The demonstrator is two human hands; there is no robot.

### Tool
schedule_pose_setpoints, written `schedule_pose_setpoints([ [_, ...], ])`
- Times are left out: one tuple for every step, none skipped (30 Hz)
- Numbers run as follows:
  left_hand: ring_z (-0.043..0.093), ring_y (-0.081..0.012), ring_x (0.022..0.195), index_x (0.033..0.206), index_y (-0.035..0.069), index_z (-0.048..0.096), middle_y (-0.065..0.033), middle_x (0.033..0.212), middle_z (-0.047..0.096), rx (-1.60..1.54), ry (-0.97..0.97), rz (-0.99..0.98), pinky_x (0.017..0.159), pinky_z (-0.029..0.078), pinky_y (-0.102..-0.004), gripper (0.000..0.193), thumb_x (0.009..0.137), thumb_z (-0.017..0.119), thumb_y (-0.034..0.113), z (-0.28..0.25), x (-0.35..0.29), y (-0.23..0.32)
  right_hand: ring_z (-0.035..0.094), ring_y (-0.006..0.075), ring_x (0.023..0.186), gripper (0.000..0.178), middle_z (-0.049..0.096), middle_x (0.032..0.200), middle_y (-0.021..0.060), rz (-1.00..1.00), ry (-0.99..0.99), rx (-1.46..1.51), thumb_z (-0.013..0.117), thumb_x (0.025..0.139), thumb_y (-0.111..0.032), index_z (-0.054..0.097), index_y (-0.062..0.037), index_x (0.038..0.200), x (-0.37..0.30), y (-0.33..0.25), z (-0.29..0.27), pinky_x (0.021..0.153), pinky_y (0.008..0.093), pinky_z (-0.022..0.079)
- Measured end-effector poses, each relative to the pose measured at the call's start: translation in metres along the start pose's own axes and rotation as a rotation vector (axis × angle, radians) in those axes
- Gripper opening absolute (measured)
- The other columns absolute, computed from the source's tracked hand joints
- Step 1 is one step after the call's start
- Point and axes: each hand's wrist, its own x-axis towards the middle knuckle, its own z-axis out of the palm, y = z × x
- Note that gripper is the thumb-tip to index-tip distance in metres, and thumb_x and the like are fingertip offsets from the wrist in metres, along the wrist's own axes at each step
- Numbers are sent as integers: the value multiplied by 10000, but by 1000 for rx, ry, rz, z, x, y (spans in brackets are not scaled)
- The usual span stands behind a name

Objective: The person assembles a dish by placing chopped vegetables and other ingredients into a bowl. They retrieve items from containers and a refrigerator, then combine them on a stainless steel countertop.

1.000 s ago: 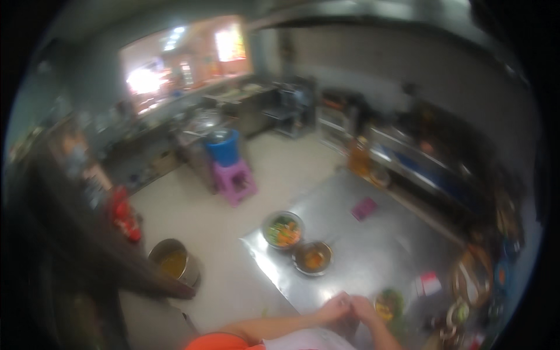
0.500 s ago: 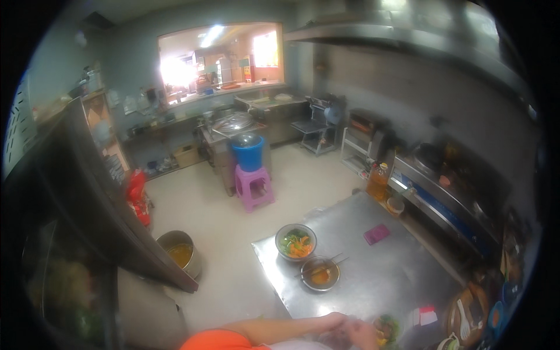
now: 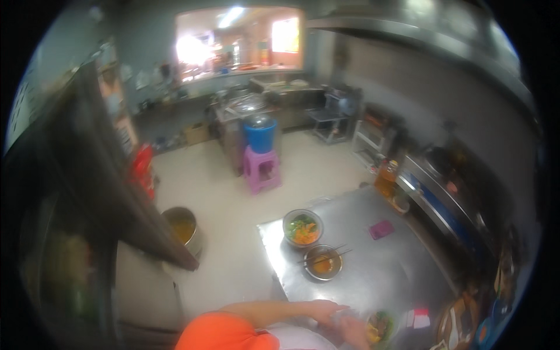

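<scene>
At the bottom edge my left forearm runs from an orange sleeve to my left hand [image 3: 324,309], which lies at the near edge of a steel table [image 3: 385,274]. My right hand [image 3: 353,331] is just beside it, low and blurred. The two hands meet over a small pale thing that I cannot make out. Right next to my right hand stands a bowl [image 3: 380,328] of yellow and green food. Farther up the table are a metal bowl [image 3: 322,262] with chopsticks across it and a bowl of cut vegetables [image 3: 303,227].
A pink cloth [image 3: 381,229] lies on the table. On the floor stand a metal pot [image 3: 182,227] and a pink stool [image 3: 261,169] bearing a blue bucket [image 3: 260,132]. Stoves and counters line the right wall, and a dark shelf unit stands at the left.
The view has tilted up and shifted, so the table and bowls sit lower right. My hands stay together at the near table edge, now closer to the bottom rim.
</scene>
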Motion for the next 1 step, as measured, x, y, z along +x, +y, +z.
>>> schedule_pose_setpoints([
  [611,-377,988,1435,101,380,-225,1084,636,-17,41,-18,846,484,-432,772,796,698,397,3,-3,-4,675,326,771,356,679,801,186,-12,-27,101,577,876,-372,696,-38,850,7,-14,6,712,482,505],
])
